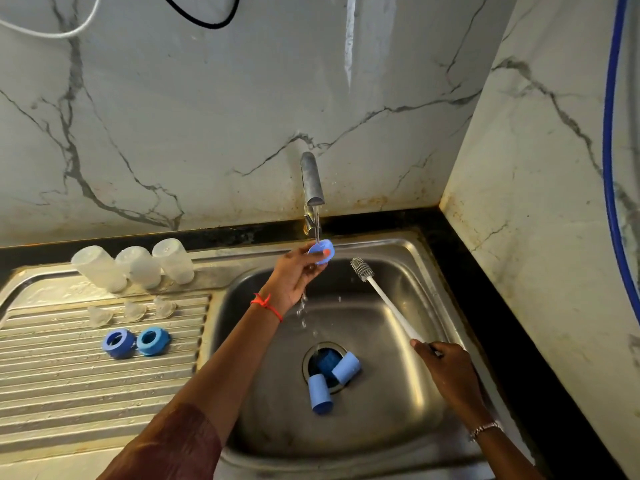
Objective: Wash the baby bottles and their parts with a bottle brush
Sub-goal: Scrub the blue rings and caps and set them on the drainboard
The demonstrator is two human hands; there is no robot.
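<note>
Black worktop (491, 271), steel sink set in. Drainboard (86, 393) on left: three clear bottles (138, 265) standing in row along back edge. Just ahead, three clear teats (135, 310) in line. Nearer still, two blue rings (136, 342), touching. Basin (381, 427) wet: two blue caps (320, 393) lying on sides at drain (317, 351).

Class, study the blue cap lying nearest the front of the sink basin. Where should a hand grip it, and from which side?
Probably best to pinch the blue cap across its two curved flanks, coming down from above. It lies on its side in the sink with both flanks free. The second cap crowds only its far end.
</note>
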